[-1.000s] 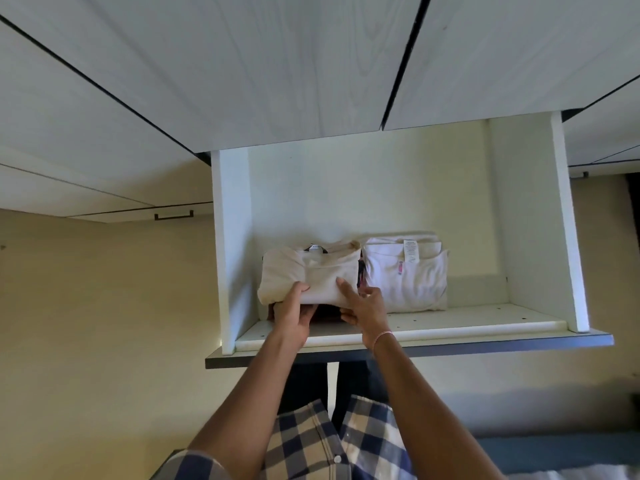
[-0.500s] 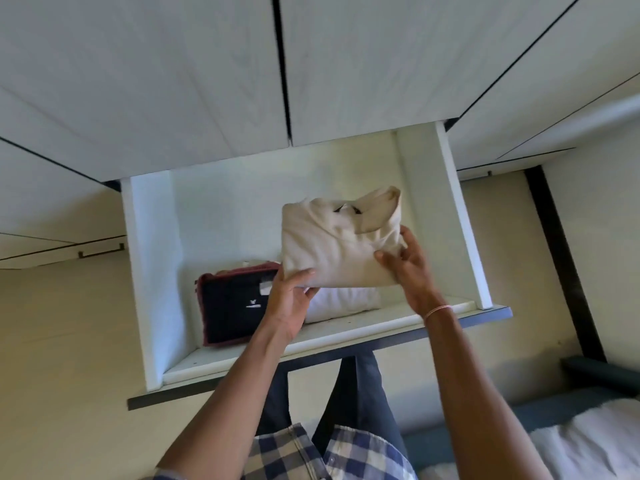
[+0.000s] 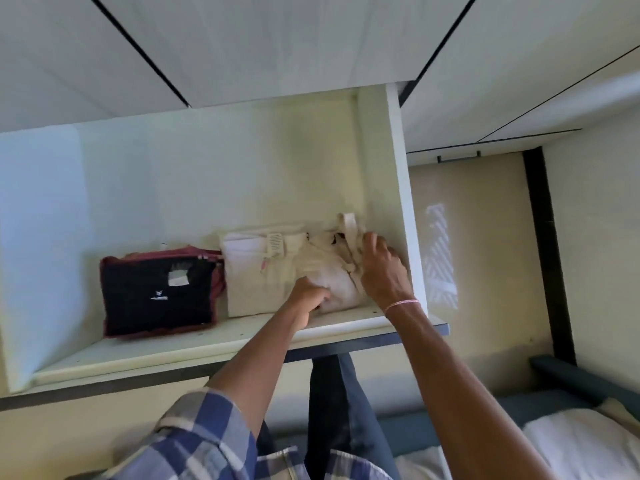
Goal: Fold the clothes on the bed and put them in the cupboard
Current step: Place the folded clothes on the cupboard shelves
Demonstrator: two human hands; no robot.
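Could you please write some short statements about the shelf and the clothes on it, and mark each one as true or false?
1. Three folded garments lie on the shelf. True: a dark garment, a white garment and a cream garment.
2. Both hands hold the cream garment. True: the left hand and the right hand grip it.
3. The cream garment is at the shelf's left end. False: it is at the right end, next to the side wall.
4. The white garment lies on top of the dark garment. False: they lie side by side.
5. The pink bracelet is on the left wrist. False: it is on the right wrist.
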